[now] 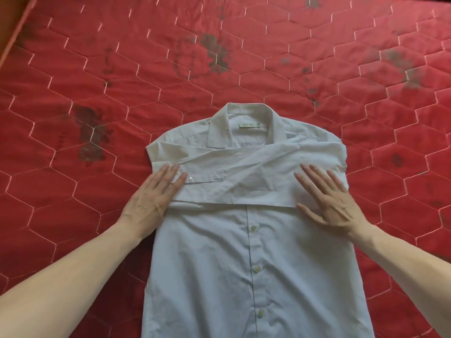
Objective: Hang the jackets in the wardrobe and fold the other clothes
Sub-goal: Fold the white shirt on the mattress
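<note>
A white button-up shirt (251, 259) lies flat on the red quilted mattress (97, 69), collar pointing away from me, button placket facing up. Both sleeves are folded across the chest below the collar, one cuff with a button lying near the left side. My left hand (153, 196) rests flat with straight fingers on the shirt's left edge, on the folded sleeve's cuff end. My right hand (327, 196) lies flat with spread fingers on the right side of the folded sleeves. The shirt's lower hem runs out of view at the bottom.
The mattress has a hexagon stitch pattern and several dark stains (212, 52). A brown wooden edge (12, 25) shows at the top left corner. No other clothes are in view.
</note>
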### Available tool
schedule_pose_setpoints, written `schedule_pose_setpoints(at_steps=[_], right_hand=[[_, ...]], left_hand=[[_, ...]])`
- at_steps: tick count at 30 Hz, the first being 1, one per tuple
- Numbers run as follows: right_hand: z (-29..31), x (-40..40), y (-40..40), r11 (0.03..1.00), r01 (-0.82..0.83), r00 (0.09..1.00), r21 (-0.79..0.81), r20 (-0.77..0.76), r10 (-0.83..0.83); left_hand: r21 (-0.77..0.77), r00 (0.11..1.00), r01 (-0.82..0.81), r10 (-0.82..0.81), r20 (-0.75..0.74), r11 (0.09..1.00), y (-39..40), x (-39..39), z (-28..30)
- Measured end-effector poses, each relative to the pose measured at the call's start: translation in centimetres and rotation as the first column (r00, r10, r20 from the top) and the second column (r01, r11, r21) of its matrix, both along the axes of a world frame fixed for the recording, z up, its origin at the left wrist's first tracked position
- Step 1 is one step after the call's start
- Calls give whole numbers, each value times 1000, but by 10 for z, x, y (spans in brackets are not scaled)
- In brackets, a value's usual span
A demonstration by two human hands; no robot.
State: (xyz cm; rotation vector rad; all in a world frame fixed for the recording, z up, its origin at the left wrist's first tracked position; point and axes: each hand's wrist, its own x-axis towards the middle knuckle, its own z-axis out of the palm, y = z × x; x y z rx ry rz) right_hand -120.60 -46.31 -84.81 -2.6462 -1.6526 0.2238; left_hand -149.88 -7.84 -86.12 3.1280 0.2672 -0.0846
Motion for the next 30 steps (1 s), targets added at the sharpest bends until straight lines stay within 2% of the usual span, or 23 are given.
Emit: schedule_pose_setpoints(at_steps=[2, 5, 7, 10, 14, 16, 18, 20, 23, 26, 30], right_hand=[[-7, 1, 17, 980, 198, 980, -28, -26, -199], [-16, 11, 29, 809, 574, 805, -127, -95, -586], [-13, 19, 33, 740, 640, 735, -206, -117, -668], [-11, 30, 34, 754, 617, 758, -228, -85, -646], [-8, 33, 40, 839, 544, 839, 2, 23, -544], [-9, 29, 50, 902, 432, 902, 25, -12, -431], [-14, 24, 58, 927, 375, 925, -1, -73, -374], [-20, 24, 58, 896, 443, 893, -14, -84, -443], [-25, 32, 58, 805, 594, 803, 11, -70, -592], [-27, 42, 57, 797, 603, 797, 36, -79, -599], [-30, 47, 56, 793, 602, 798, 95, -63, -599]], left_hand=[[47, 1000, -9, 10, -20, 999, 3, -1, -3], [75, 998, -50, 52, -26, 996, 5, -3, -4], [41, 992, -95, 98, -78, 995, 7, -1, -2], [-74, 986, -61, 48, -157, 995, 12, 0, 7], [-118, 990, 68, -82, -118, 991, 16, 6, 19], [-133, 999, -9, 1, -54, 991, 7, 16, 13], [-200, 978, -206, 209, -7, 958, -9, 31, 5], [-224, 931, -358, 363, -18, 906, -23, 45, -5], [-194, 893, -446, 449, -33, 874, -21, 58, -15], [-185, 883, -467, 467, -49, 864, -3, 64, -15], [-163, 909, -412, 417, -8, 896, 8, 64, -20]])
